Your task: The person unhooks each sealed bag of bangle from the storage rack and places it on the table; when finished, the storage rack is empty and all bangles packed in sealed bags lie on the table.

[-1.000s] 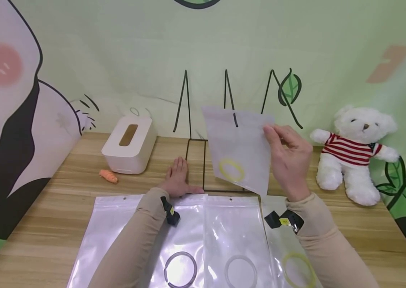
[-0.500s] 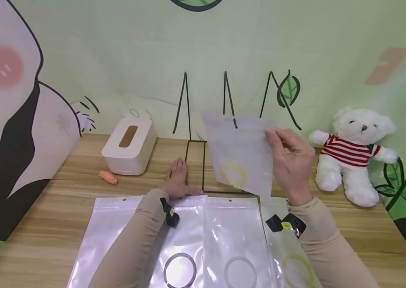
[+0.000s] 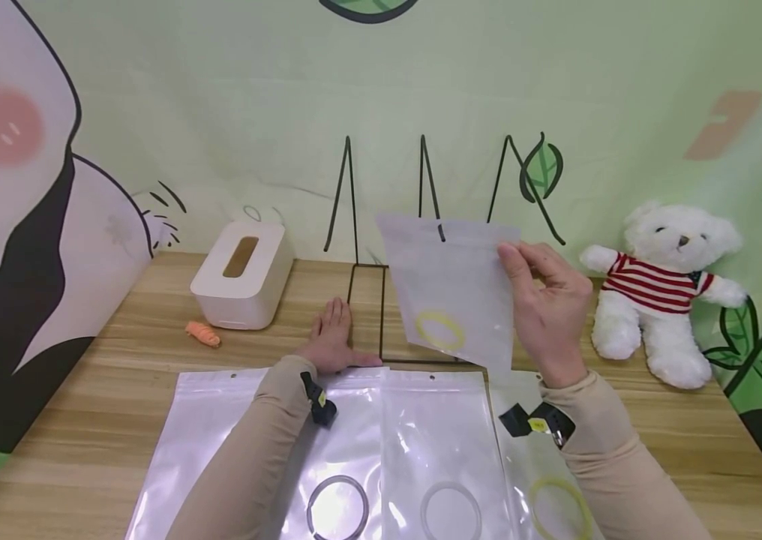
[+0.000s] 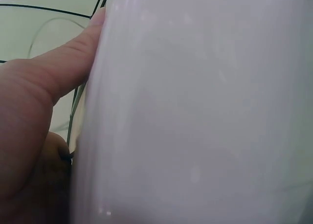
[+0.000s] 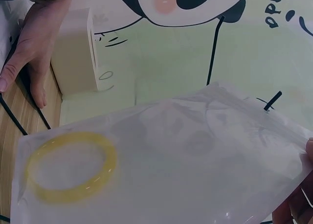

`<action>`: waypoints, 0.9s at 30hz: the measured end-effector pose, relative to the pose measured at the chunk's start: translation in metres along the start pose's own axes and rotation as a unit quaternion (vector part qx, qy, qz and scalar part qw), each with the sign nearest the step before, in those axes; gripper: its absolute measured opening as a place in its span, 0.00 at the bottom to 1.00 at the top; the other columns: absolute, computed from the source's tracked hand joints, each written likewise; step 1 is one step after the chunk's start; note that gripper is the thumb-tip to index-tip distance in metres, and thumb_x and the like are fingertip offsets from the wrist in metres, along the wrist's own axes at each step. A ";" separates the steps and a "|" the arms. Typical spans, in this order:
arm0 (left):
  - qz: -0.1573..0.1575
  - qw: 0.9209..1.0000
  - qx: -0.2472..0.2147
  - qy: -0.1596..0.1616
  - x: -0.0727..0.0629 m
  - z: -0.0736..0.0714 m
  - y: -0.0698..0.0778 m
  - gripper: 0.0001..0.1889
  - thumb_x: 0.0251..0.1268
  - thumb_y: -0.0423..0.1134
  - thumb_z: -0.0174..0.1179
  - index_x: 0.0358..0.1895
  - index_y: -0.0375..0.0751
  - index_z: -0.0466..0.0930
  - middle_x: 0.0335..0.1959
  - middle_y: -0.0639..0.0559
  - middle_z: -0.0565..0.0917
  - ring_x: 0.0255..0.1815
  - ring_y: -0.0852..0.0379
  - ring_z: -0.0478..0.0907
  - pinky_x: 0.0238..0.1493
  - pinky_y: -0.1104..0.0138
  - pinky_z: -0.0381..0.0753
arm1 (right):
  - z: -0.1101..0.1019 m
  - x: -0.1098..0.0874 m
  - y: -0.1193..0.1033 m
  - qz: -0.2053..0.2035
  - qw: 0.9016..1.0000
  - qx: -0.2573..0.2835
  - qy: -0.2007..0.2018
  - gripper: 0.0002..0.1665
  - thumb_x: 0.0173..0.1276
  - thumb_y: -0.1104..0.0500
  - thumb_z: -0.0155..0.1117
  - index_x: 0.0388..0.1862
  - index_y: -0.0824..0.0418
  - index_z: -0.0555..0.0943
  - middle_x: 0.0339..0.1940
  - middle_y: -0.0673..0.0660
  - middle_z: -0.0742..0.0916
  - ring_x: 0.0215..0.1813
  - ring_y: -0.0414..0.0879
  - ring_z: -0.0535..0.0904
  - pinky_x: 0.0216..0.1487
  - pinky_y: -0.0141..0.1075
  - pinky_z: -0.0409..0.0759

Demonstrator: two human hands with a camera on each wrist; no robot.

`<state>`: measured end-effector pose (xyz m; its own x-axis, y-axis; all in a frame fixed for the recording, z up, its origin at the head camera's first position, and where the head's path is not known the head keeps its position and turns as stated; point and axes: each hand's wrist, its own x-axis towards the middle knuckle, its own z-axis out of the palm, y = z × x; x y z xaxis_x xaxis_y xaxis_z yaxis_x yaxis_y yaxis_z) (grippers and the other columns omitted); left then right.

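My right hand (image 3: pixel 553 307) pinches the right edge of a translucent zip bag (image 3: pixel 448 277) between thumb and fingers. Inside the bag, near its bottom, lies a yellow ring (image 5: pixel 110 160). The tip of the middle hook (image 3: pixel 423 180) of a black wire display stand (image 3: pixel 382 315) pokes through the bag's top strip, so the bag hangs tilted there. With fingers spread, my left hand (image 3: pixel 330 337) rests on the stand's base at its left side. A blurred pale surface (image 4: pixel 195 106) fills most of the left wrist view beside that hand.
Several flat zip bags (image 3: pixel 435 420) cover the table's front, with rings showing in them. A white tissue box (image 3: pixel 242 270) and a small orange object (image 3: pixel 203 333) stand left of the stand. At right sits a white teddy bear (image 3: pixel 664 292). A printed cloth (image 3: pixel 219 90) hangs behind.
The bag and my right hand have sunk slightly in the head view, which has itself shifted a little. My right hand keeps its pinch, and my left hand stays on the base.
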<state>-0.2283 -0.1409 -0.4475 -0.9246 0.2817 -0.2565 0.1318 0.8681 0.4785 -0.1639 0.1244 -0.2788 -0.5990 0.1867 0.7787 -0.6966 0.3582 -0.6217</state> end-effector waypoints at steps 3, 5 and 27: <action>0.001 1.000 -0.001 0.000 0.000 0.000 0.000 0.66 0.54 0.66 0.64 0.74 0.27 0.26 0.76 0.34 0.25 0.76 0.43 0.20 0.73 0.49 0.25 | 0.000 0.000 0.000 -0.001 1.000 0.001 0.000 0.05 0.62 0.73 0.66 0.34 0.77 0.85 0.27 0.69 0.85 0.27 0.35 0.75 0.31 0.26 0.72; 0.002 1.000 -0.004 -0.001 0.000 0.000 0.000 0.66 0.54 0.66 0.64 0.74 0.27 0.26 0.76 0.34 0.25 0.76 0.43 0.20 0.73 0.49 0.25 | 0.000 -0.001 0.001 -0.002 1.000 0.002 0.001 0.05 0.62 0.73 0.66 0.34 0.78 0.85 0.27 0.69 0.85 0.27 0.35 0.75 0.31 0.26 0.72; 0.007 1.000 -0.013 0.001 0.001 0.001 -0.003 0.66 0.54 0.66 0.64 0.74 0.27 0.27 0.76 0.34 0.25 0.76 0.43 0.20 0.73 0.48 0.25 | -0.005 -0.004 0.000 -0.004 1.000 0.001 0.000 0.05 0.62 0.73 0.66 0.35 0.76 0.85 0.27 0.68 0.85 0.27 0.35 0.75 0.31 0.25 0.73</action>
<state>-0.2296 -0.1425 -0.4502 -0.9234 0.2926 -0.2485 0.1350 0.8534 0.5034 -0.1598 0.1279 -0.2815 -0.5933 0.1833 0.7838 -0.7023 0.3580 -0.6153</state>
